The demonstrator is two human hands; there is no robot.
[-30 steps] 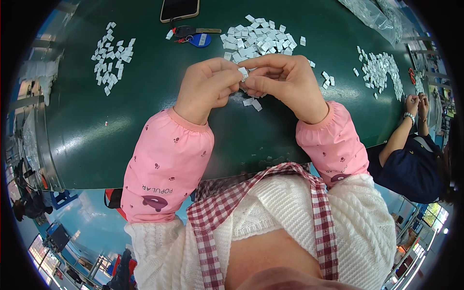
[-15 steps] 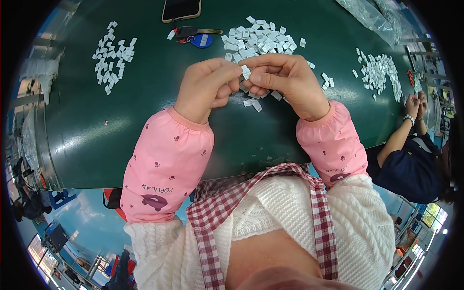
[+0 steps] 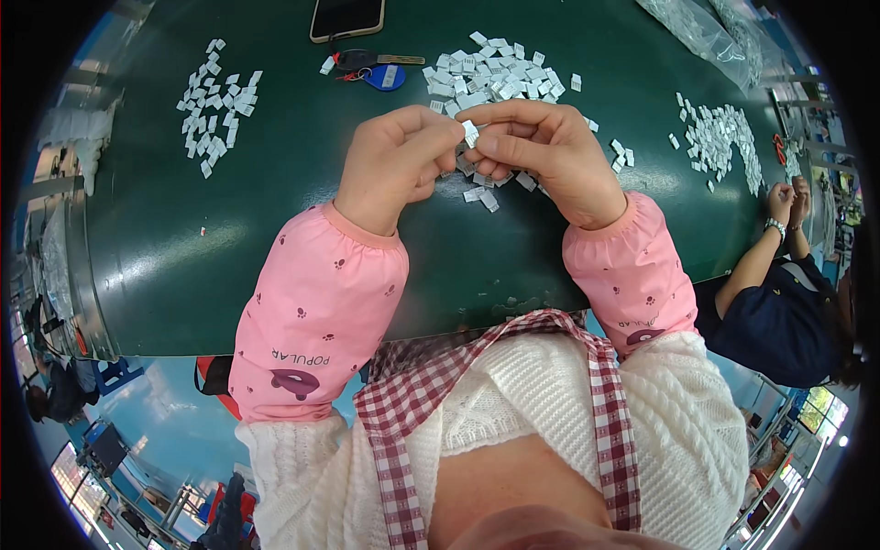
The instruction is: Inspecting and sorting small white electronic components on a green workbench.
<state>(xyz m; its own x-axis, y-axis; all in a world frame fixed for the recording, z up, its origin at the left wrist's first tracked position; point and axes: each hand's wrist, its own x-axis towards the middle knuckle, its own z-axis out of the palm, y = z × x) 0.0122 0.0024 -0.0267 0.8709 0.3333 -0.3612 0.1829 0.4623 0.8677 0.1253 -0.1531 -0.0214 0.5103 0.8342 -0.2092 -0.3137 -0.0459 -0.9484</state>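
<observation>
Between the fingertips of both hands is a small white plastic connector (image 3: 470, 134). My left hand (image 3: 394, 165) pinches its left side with thumb and forefinger, the other fingers curled under. From the right, my right hand (image 3: 550, 156) closes thumb and forefinger on the same piece. A large pile of similar white connectors (image 3: 500, 73) lies just beyond my hands on the green table (image 3: 293, 165). A few loose connectors (image 3: 481, 198) lie beneath and in front of my fingers. What the curled fingers may hide cannot be seen.
A smaller group of connectors (image 3: 215, 105) lies at the left, another pile (image 3: 724, 142) at the right. Beyond my left hand are a phone (image 3: 346, 16) and a key with a blue tag (image 3: 385, 77). Clear plastic bags (image 3: 715, 41) lie far right. A co-worker's hands (image 3: 790, 202) are at the right edge.
Both hands, with the connector between them, stay almost in place. The left hand has shifted very slightly right; the pinch looks the same.
</observation>
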